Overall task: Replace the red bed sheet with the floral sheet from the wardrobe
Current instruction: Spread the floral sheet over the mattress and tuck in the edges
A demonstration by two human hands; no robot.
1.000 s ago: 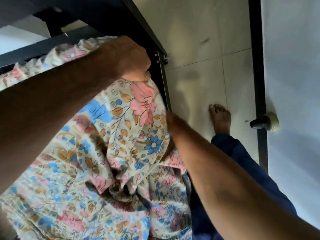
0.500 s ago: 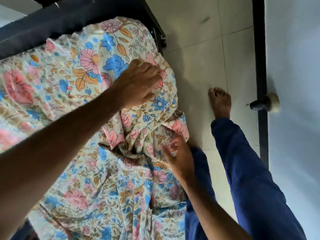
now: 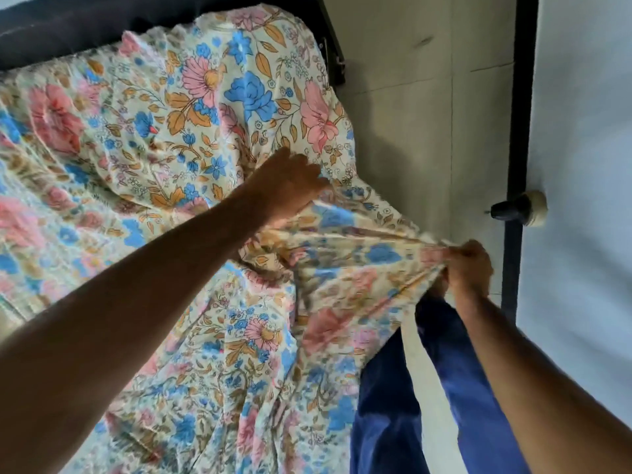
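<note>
The right hand (image 3: 468,268) pinches a bunched edge of the cream cotton sheet printed with pink and blue flowers (image 3: 212,107), pulling it taut off the bed's side above the pale tiled floor (image 3: 410,114). The left hand (image 3: 287,183) lies with relaxed fingers flat upon the sheet near the mattress corner. The sheet covers the mattress against the dark bed frame (image 3: 68,25). Blue trouser legs (image 3: 444,388) stand beside it.

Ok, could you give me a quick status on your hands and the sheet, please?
Left hand flat on floral sheet at the bed corner. Right hand grips a bunched edge, pulled out over the floor. No red sheet showing. Nothing in the way.
</note>
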